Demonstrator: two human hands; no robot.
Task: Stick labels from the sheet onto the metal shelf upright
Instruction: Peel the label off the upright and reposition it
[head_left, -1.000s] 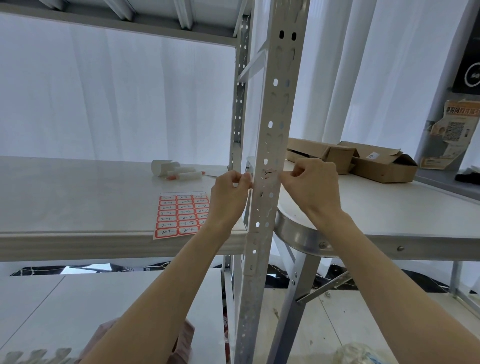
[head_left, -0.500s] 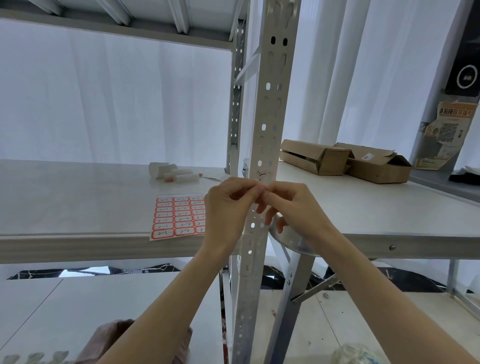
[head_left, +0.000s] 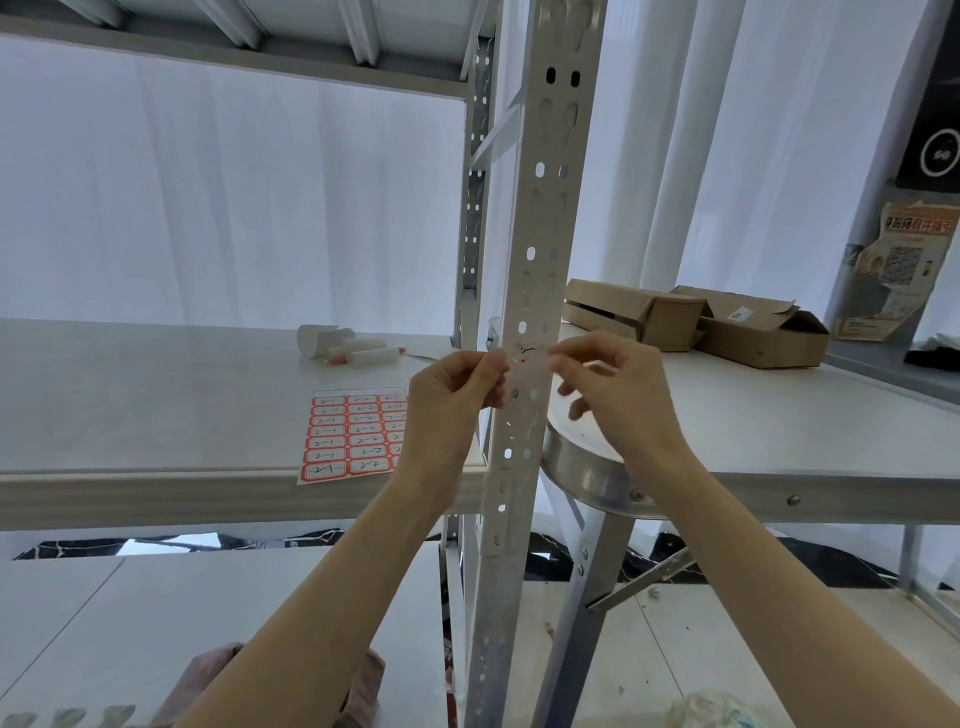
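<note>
Label on the upright

My left hand (head_left: 451, 400) and right hand (head_left: 618, 395) pinch the label (head_left: 527, 358) with their fingers against the metal shelf upright (head_left: 540, 249); the label sheet (head_left: 353, 436) lies on the shelf (head_left: 156, 395) beside my left wrist.

Left hand (head_left: 451, 400) and right hand (head_left: 618, 395) pinching a label (head_left: 527, 358) against perforated metal upright (head_left: 530, 322), label sheet (head_left: 356, 436) on shelf (head_left: 156, 405)

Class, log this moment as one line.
left hand: pinching label | right hand: pinching label | label: at upright | sheet: on shelf
</note>
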